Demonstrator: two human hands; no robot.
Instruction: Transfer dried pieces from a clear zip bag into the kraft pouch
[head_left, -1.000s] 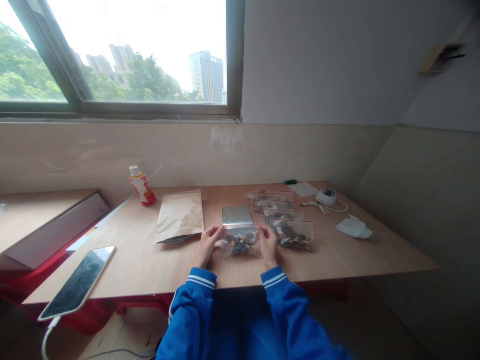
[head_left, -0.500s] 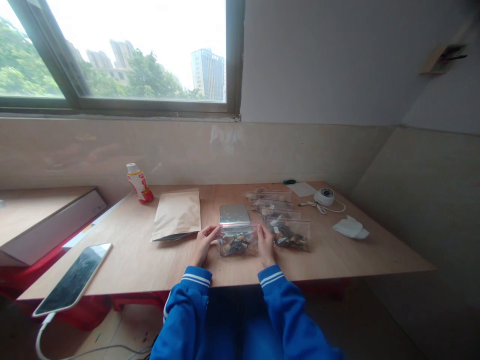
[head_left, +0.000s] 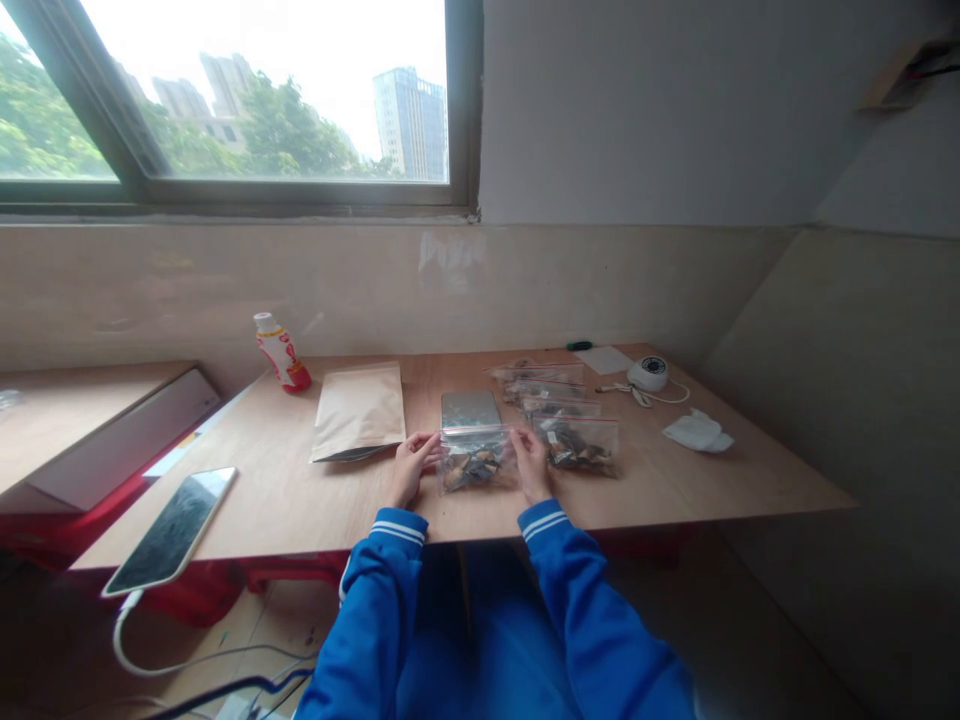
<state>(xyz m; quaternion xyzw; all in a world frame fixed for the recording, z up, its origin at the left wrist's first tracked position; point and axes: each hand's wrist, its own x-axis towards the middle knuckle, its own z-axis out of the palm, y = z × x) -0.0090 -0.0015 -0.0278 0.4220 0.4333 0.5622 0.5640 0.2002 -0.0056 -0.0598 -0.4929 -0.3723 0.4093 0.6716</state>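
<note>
Head view, table edges: the wooden table [head_left: 712, 485] is bounded in front by the edge near the blue sleeves [head_left: 397, 545] and behind by the wall [head_left: 360, 290].
Room in front: a strip of wood is left between the plastic bag [head_left: 478, 468] and the front edge.
Room at the sides: more wood is seen left of the left hand [head_left: 414, 468]; on the right, space is narrowed by the row of bags [head_left: 583, 452].
Bag position: it is held at the middle of the table, near the front, with dark and tan pieces inside.
Bag direction: its long axis is set left to right, and its red-lined zip edge is turned toward the wall.
Left hand: the upper left corner is pinched between thumb and fingers.
Right hand: the upper right corner is gripped by the right hand [head_left: 531, 466]; whether the next bag is touched cannot be told.
Directly behind: a silver plate [head_left: 469, 410] is partly covered by the zip edge.
Left side: a paper pouch [head_left: 361, 408], a bottle [head_left: 283, 355] and a phone [head_left: 172, 530] are seen.
Right side: a white camera [head_left: 648, 374] and crumpled tissue [head_left: 697, 431] are placed beyond the row.
</note>
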